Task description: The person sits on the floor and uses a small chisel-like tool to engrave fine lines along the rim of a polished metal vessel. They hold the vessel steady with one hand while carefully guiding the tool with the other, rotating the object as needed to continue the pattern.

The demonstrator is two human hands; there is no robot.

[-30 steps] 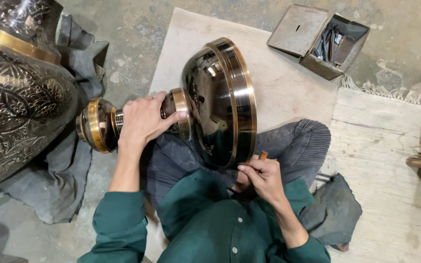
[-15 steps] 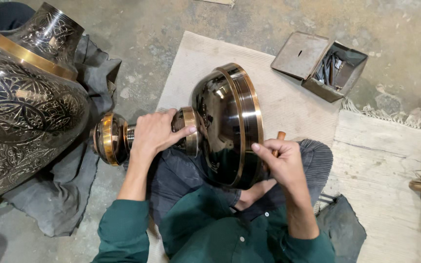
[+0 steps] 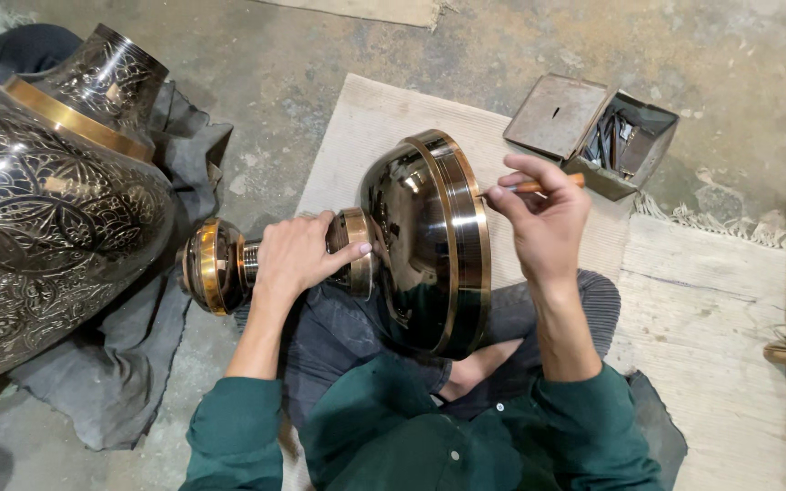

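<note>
The dark metal lid [image 3: 425, 241], a polished dome with brass bands at its rim, lies on its side across the seated person's lap, above the pale mat [image 3: 366, 127] on the concrete floor. Only the head view shows this moment.

In the head view, the lid's long axis runs level from left to right: the brass knob [image 3: 211, 265] points left toward the large engraved vase [image 3: 43, 227], a ribbed stem joins it to the dome, and the open rim faces right.

The left hand [image 3: 297, 259] is wrapped around the stem between knob and dome, its grip closed firmly on it, thumb toward the brass collar.

The right hand [image 3: 543, 218] is raised just beside the upper right of the rim. Its fingers pinch a slim wooden-handled tool [image 3: 539, 185], a narrow closed grip. The tool lies nearly level, its working end pointing left at the banded rim. Whether the tip touches the metal cannot be told.

So the rim lies directly left of the right hand's grip, and that hand is far nearer to it than the left.

An open metal box [image 3: 593, 136] holding small tools sits on the floor beyond the right hand, well apart from the lid. A dark cloth [image 3: 120, 364] lies under the vase.
</note>
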